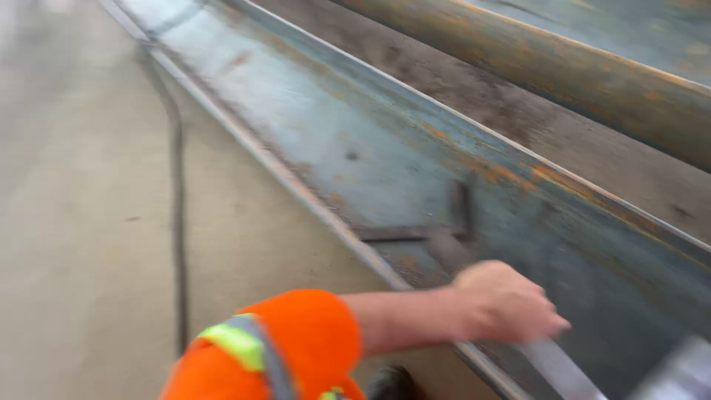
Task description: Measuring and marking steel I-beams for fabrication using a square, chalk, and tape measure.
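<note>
From my remote seat, no packages in view, no labels, no signs, no screens, none of them anywhere that I can make out in this blurred head view

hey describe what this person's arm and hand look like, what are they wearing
Only one arm shows, and which side it is cannot be told. The hand is bare, with no glove, and the forearm is uncovered. Above it, a bright orange high-visibility sleeve is bunched or rolled near the elbow, crossed by a yellow-green band with a grey reflective strip. The picture is motion-blurred, so no finer markings can be made out.
</note>
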